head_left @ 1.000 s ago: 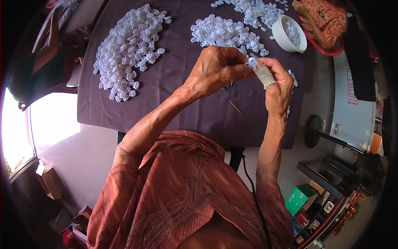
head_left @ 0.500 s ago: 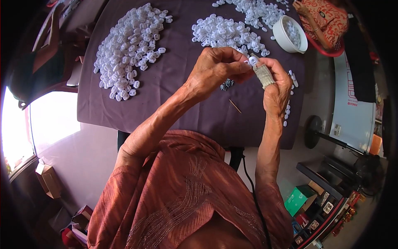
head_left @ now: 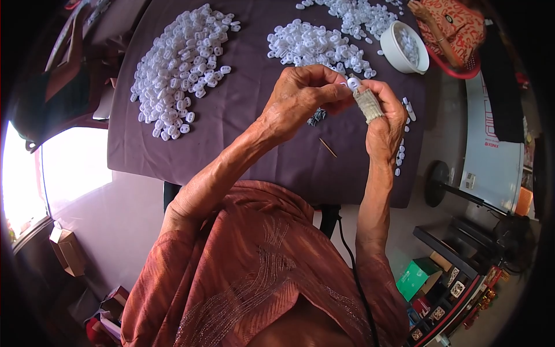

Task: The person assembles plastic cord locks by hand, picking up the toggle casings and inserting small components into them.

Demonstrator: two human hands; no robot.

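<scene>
My right hand (head_left: 386,113) is closed on a small white oval plastic piece (head_left: 354,84), held upright between thumb and fingers. A beige cloth wrap (head_left: 368,105) covers its thumb. My left hand (head_left: 298,98) pinches at that piece's left side, its fingertips nearly touching the right hand's. A bit of white shows at the left fingertips, too small to name. Under my hands, a thin brown stick (head_left: 328,147) and a small dark greyish clump (head_left: 316,117) lie on the purple-brown tablecloth (head_left: 248,168).
Heaps of similar white pieces lie at the left (head_left: 179,69) and the middle back (head_left: 318,46). Far right, a white bucket (head_left: 404,49) holds more. Several white pieces (head_left: 400,156) line the right edge. Another person's arm (head_left: 442,40) rests beyond the bucket, beside a red basket (head_left: 462,72).
Almost nothing differs. My left fingertips have shifted very slightly against the white piece; my right hand stays in place.
</scene>
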